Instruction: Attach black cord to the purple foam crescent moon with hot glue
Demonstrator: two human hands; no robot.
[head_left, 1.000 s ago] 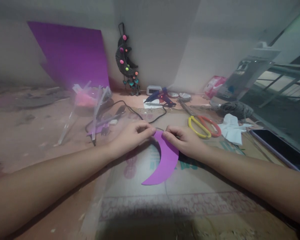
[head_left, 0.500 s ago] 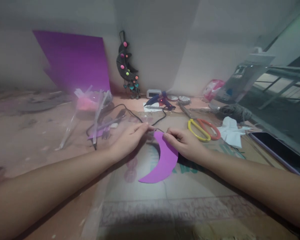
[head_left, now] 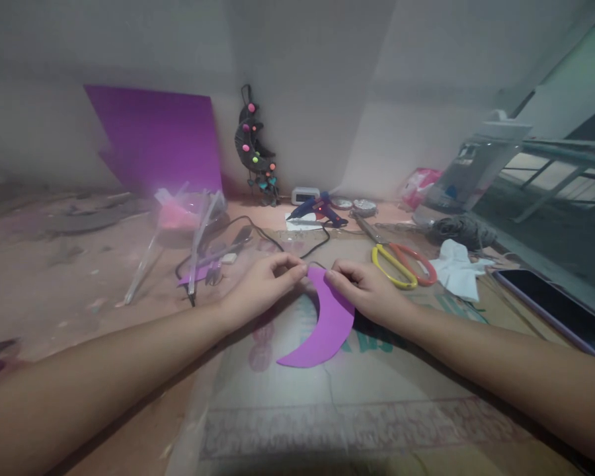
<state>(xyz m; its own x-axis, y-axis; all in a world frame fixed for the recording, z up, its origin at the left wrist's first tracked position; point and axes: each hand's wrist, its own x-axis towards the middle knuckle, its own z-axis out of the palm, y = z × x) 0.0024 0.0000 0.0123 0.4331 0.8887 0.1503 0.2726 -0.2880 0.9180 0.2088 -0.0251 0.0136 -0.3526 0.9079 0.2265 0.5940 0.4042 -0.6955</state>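
Observation:
A purple crescent-shaped foam piece [head_left: 327,327] lies on a flattened cardboard sheet [head_left: 297,390] in front of me. My left hand [head_left: 262,284] pinches at the crescent's upper tip from the left, fingers pressed together. From the right, my right hand [head_left: 364,287] grips the same tip, fingers curled on the foam. A thin dark thread or wire seems to run between the two hands at the tip; it is too fine to make out clearly.
Yellow-and-orange scissors [head_left: 401,264] lie right of my hands. A blue glue gun [head_left: 315,208] with its black cord, a dark decorated moon ornament [head_left: 252,149] and a purple sheet [head_left: 161,142] stand by the wall. Glue sticks [head_left: 198,241], white cloth [head_left: 456,268], grey yarn [head_left: 459,231].
Both hands stayed at the crescent's upper tip with small finger movements. The view tilted slightly, so everything sits a little lower in the picture.

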